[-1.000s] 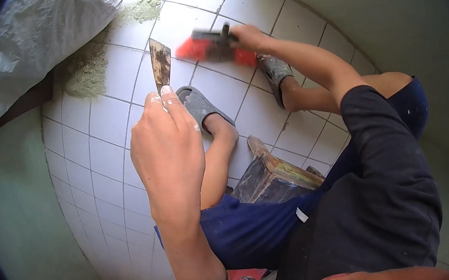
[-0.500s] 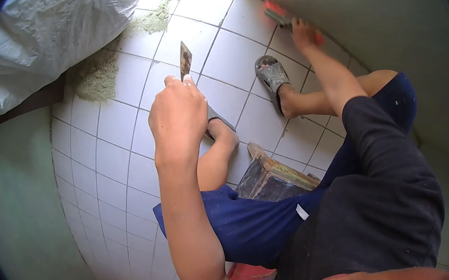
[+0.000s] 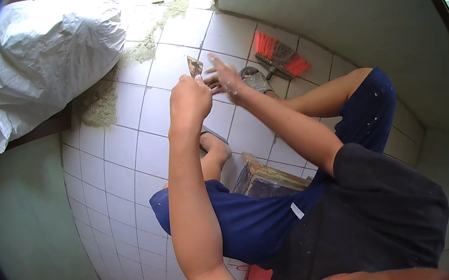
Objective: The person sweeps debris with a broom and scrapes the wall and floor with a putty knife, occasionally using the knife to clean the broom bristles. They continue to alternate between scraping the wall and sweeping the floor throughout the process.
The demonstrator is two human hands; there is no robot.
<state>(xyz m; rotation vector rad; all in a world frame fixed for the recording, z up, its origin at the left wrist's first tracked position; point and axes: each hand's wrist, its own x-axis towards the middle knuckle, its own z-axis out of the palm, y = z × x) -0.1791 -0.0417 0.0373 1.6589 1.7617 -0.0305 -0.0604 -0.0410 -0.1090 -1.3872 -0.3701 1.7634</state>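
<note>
My left hand (image 3: 190,102) is wrapped round the handle of a small putty knife (image 3: 195,66), whose stained blade points up and away from me. Just to its right, my right hand (image 3: 223,78) has its fingers spread and holds nothing; it is close to the knife, and I cannot tell whether they touch. A red and dark-bristled brush (image 3: 282,56) lies on the tiles near the right wall, beyond my right foot in its grey sandal (image 3: 256,80).
A white sack (image 3: 54,54) sits at the upper left, with piles of greenish powder (image 3: 99,104) beside it on the tiled floor (image 3: 118,148). A worn wooden stool (image 3: 269,178) is under me. Green walls (image 3: 332,7) rise on both sides.
My right hand has let go of the brush by the right wall and moved left beside the putty knife. My left hand still holds the knife, now slightly farther right.
</note>
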